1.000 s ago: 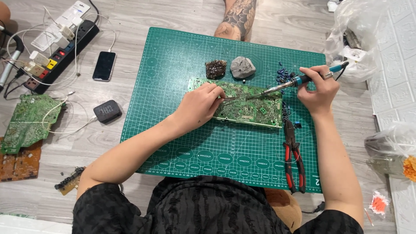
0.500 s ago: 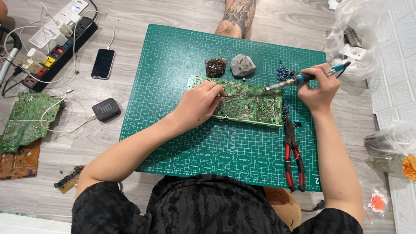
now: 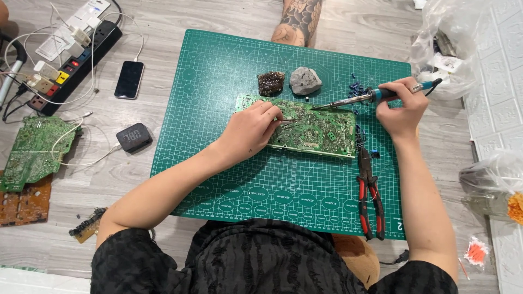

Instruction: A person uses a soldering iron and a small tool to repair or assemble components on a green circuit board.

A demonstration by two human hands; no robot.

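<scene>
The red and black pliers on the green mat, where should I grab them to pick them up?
Grab the pliers by the two red and black handles, the long end nearest the person. Come from above and from the right, where the right hand is. They lie flat on the green mat with the metal nose pointing up at the circuit board, handles slightly spread.

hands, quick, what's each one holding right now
Left hand: closed on tweezers over the circuit board.
Right hand: closed on the soldering iron.
</scene>
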